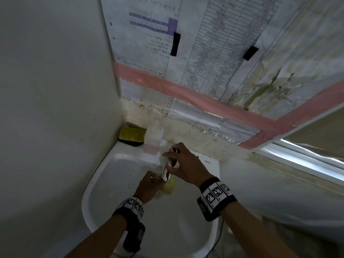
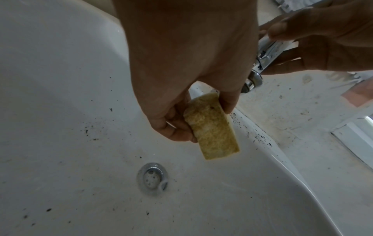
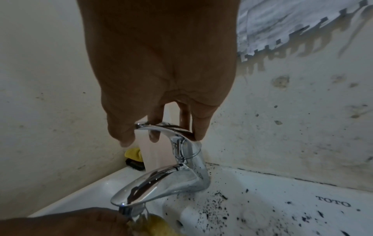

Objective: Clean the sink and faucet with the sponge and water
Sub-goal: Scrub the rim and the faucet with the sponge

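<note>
A white sink [image 1: 104,183] speckled with black dirt fills the lower head view, its drain [image 2: 152,177] below my hands. My left hand [image 1: 154,180] pinches a yellow sponge [image 2: 212,127] between thumb and fingers, just under the chrome faucet's spout [image 3: 153,183]. In the right wrist view, water seems to run from the spout tip onto the sponge [image 3: 157,223]. My right hand [image 1: 172,159] grips the faucet lever [image 3: 161,127], thumb on one side and fingers on the other.
A clear bottle [image 1: 153,138] with pink liquid stands on the sink's back ledge. A second yellow-and-black sponge [image 1: 131,135] lies in the corner behind it. Walls close in at left and back, with taped papers [image 1: 204,53] above. A window sill [image 1: 297,164] runs at right.
</note>
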